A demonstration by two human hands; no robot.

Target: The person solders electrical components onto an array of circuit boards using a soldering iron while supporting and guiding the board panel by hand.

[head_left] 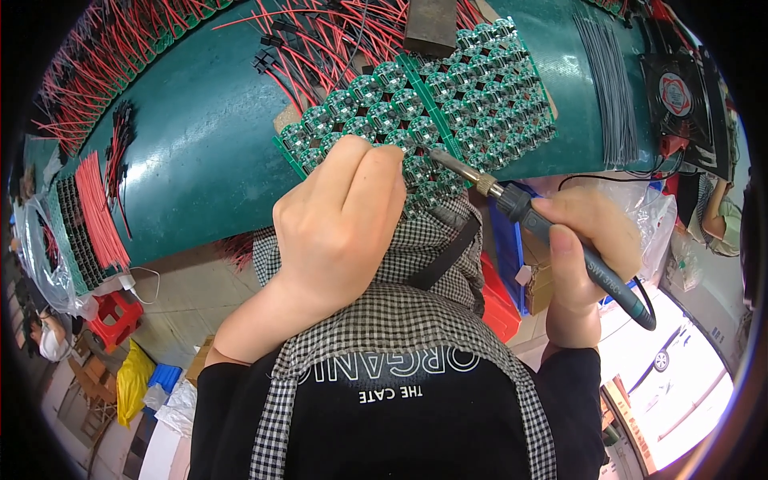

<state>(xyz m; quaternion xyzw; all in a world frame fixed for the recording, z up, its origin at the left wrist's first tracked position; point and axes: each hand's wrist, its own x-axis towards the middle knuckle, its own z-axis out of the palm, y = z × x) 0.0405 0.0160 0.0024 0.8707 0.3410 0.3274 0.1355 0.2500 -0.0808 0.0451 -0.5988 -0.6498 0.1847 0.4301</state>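
My right hand (590,240) grips a soldering iron (524,214) by its dark grey handle, and the tip slants up and left over a green circuit board panel (374,102). The panel is divided into many small round boards with components on them. My left hand (340,212) is closed over the panel's near left part, knuckles up, close to the iron's tip. Its fingertips are turned under, so anything they pinch is hidden. Whether the iron's tip touches a board, I cannot tell.
Red and black wires (324,44) lie behind the panel, beside a dark rectangular block (430,28) at its far edge. Grey wires (608,88) and a black fan (674,94) are to the right. Red wires (102,210) lie on the green tabletop (192,152) at left.
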